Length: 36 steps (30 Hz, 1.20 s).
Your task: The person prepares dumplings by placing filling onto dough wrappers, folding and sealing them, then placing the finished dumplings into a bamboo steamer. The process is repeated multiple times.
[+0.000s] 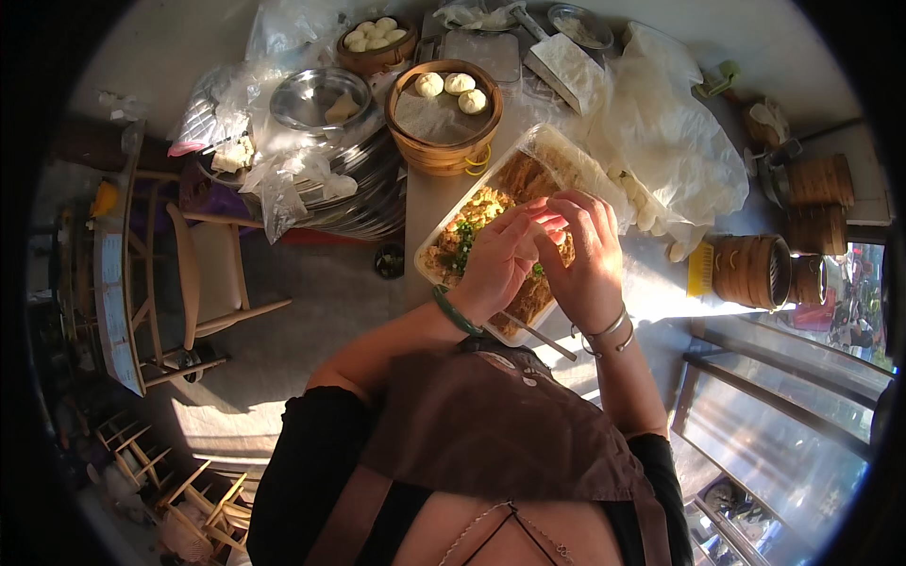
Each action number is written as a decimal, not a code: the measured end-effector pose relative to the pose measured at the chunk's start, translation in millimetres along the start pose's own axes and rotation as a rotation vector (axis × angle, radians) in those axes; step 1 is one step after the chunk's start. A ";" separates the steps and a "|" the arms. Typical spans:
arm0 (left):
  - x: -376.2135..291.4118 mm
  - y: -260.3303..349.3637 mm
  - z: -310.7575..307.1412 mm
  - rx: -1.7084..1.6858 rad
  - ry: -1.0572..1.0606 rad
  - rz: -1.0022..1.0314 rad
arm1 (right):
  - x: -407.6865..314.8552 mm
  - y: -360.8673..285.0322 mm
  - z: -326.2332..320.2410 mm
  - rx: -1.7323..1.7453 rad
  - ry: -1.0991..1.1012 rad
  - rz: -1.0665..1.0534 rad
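Observation:
My left hand (495, 262) and my right hand (584, 258) meet over a plastic tub (425, 262), fingers curled towards each other. Whatever lies between the fingers is hidden or too blurred to make out. Inside the tub is brown minced filling (525, 177), with yellowish bits and chopped green onion (465, 237) towards the left side. A thin stick-like utensil handle (541, 336) juts over the tub's near edge. Beyond the tub stands a round bamboo steamer (442, 152) with three pleated buns (460, 83) on its lined base.
Left of the steamer, a metal bowl (318, 99) holding a dough piece (342, 108) rests above stacked metal trays (368, 187). Plastic sheeting (665, 141) partly covers pale dough pieces (644, 209) at right. Farther off are a metal scoop (566, 67), another bun-filled steamer (379, 56) and stacked steamers (750, 272).

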State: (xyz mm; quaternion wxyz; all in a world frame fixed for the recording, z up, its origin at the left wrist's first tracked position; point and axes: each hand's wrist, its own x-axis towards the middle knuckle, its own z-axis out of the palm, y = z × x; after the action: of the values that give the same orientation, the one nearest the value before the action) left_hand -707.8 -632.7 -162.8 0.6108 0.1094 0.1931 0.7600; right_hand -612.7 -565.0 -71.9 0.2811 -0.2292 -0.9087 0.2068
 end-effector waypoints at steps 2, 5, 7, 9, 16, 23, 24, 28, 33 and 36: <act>-8.9 8.4 7.2 -0.006 -0.110 -0.021 | 12.9 -11.4 2.0 -0.006 0.005 -0.102; -25.9 25.9 61.4 -0.068 -0.070 0.065 | 14.9 -14.1 27.2 0.061 -0.083 -0.119; -35.1 27.8 52.2 -0.068 -0.029 0.049 | 7.5 -19.5 34.5 0.145 -0.134 -0.107; -40.5 24.8 40.2 -0.058 -0.021 0.018 | -1.5 -24.6 41.0 0.184 -0.137 -0.090; -50.6 18.1 26.6 -0.046 0.013 -0.048 | -10.4 -12.1 56.7 0.299 -0.083 -0.092; -39.9 54.2 -32.9 0.004 0.174 0.009 | -14.8 5.9 6.3 0.594 -0.097 0.031; -42.4 70.7 -42.3 0.041 0.254 0.017 | -22.2 8.6 -5.8 0.412 -0.303 0.150; -54.4 104.1 -52.3 0.229 0.333 0.119 | -81.2 13.6 -6.5 -0.118 -0.925 0.282; -76.2 99.8 -50.4 0.133 0.401 0.043 | -119.1 13.5 21.8 -0.203 -0.885 0.045; -82.6 96.7 -50.3 0.125 0.424 0.033 | -118.7 8.5 15.1 -0.164 -0.875 -0.010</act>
State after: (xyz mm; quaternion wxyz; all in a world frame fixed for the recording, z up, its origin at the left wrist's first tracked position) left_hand -794.7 -738.3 -161.1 0.5361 -0.0122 0.3624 0.7623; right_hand -531.9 -625.1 -137.0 -0.1481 -0.1373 -0.9565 0.2104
